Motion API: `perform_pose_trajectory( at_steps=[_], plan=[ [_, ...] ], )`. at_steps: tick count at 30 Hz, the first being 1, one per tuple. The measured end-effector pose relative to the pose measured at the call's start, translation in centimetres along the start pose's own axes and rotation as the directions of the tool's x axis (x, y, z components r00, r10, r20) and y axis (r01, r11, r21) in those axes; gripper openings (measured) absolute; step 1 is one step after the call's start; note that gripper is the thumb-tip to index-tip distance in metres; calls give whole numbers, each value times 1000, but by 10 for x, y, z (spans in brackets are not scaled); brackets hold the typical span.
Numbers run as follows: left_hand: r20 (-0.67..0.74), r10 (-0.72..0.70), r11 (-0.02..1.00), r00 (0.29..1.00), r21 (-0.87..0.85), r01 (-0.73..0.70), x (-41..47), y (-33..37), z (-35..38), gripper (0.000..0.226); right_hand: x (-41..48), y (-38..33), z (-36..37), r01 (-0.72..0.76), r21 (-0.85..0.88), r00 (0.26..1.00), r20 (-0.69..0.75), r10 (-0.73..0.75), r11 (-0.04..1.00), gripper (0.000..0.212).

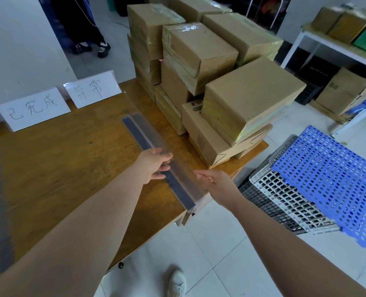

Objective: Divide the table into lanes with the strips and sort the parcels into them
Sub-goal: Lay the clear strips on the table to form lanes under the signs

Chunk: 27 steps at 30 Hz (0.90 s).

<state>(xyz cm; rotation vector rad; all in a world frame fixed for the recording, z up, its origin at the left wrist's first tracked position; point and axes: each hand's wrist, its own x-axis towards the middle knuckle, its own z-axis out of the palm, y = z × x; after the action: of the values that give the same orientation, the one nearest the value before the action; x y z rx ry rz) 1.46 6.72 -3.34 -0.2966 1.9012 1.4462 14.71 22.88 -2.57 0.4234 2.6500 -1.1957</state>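
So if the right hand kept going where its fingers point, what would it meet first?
Probably the strip the left hand grips: the right hand points at its clear edge and may already touch it; depth is unclear.

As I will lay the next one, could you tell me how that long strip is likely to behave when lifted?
The strip is probably stiff: it runs straight under the left hand. It is likely light, being thin and gripped by fingers only. Its clear glossy face may be slippery, so steadying it with the right hand seems wise.
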Motion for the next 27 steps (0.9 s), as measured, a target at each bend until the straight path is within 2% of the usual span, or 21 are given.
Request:
perform_pose_trajectory(
  at_steps=[4, 8, 11, 14, 20, 27],
  plan=[
    [41, -25, 998, 999, -57, 28, 2, -2, -8, 50, 0, -1, 1, -29, 28, 998, -47, 31, 999, 31],
    [38, -19, 996, 999, -86, 23, -2, -2, -12, 50, -2, -7, 4, 20, 67, 992, -127, -11, 998, 30],
    [25, -19, 995, 1000, -96, 22, -10, -2, -14, 53, -1, -10, 10, 93, -38, 987, -131, -97, 995, 26],
    [-6, -7, 997, 1000, -81, 7, -16, -4, -15, 60, 3, -12, 20, 93, -148, 992, -69, -104, 985, 24],
    [-66, 81, 996, 994, 50, -78, -23, -6, -16, 54, 15, -22, 37, 106, -265, 994, -8, -112, 958, 30],
    [-190, 249, 941, 950, 282, -190, -31, -28, -52, 44, 19, -27, 46, 125, -349, 985, -65, -157, 929, 28]
  ],
)
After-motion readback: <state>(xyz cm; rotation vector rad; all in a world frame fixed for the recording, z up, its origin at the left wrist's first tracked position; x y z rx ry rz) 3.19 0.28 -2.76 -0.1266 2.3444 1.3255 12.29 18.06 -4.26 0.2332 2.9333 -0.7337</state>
